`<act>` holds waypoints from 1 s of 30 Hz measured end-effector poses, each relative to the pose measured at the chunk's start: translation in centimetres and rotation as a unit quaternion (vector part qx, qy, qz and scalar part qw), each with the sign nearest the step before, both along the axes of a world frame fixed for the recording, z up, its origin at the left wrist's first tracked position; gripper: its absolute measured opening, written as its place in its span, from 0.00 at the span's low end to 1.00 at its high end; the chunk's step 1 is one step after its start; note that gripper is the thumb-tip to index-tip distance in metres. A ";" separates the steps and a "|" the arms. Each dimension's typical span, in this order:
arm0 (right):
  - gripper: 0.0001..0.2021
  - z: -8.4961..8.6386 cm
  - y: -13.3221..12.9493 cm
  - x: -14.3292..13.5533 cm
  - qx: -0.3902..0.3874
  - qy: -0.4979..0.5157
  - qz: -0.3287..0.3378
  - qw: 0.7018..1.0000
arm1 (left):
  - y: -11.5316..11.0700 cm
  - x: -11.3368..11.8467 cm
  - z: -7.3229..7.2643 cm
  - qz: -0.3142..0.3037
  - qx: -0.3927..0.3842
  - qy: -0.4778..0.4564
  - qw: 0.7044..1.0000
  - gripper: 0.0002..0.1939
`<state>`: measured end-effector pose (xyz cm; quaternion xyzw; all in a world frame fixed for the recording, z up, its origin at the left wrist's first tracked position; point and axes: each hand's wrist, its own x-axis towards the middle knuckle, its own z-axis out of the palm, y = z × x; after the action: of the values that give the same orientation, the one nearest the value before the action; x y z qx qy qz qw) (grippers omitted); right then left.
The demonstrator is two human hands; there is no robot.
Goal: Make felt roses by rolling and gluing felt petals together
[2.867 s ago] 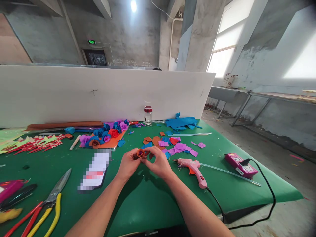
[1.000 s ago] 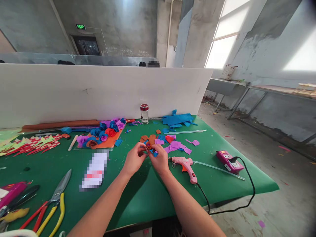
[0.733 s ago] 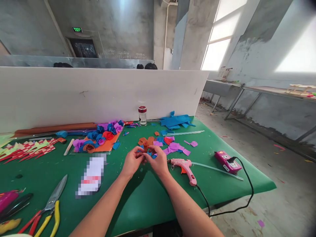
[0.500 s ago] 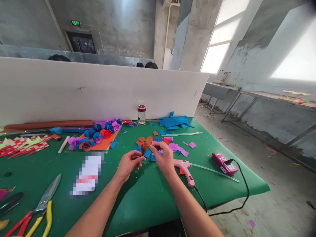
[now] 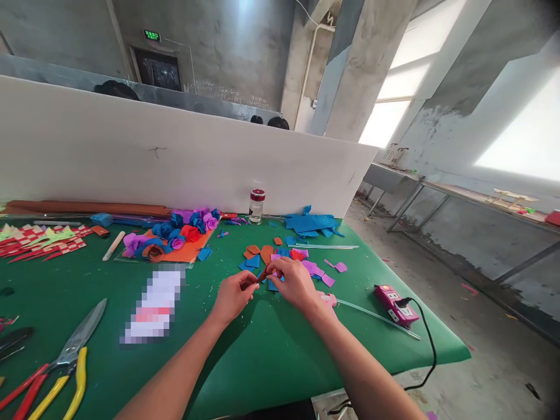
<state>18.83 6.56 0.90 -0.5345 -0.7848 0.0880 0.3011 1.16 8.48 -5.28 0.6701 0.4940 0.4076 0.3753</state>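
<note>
A small brown paper piece is pinched between both hands above the green table. My left hand grips its lower left end with thumb and fingers. On its right side, the fingers of my right hand close on the same piece. Cut brown paper petals, blue pieces and purple pieces lie scattered just beyond the hands. A pink glue gun is partly hidden behind my right wrist and forearm.
Shears with red and yellow handles lie at left. Paper flowers rest on an orange sheet. A lidded jar stands near the white partition. A pink power block with a black cable is at right.
The view has tilted slightly. My right hand has turned and moved over toward my left, its forearm now covering most of the glue gun. The brown piece, upright before, is tilted and more covered by fingers.
</note>
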 end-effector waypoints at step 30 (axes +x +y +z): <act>0.10 -2.0 -0.7 -0.9 -0.016 0.007 -0.056 0.998 | -0.8 0.2 0.1 0.032 0.097 0.076 0.992 0.05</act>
<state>17.89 5.88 -1.14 -0.5815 -0.7500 0.0871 0.3028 1.38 7.68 -5.22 0.7163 0.4998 0.4135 0.2570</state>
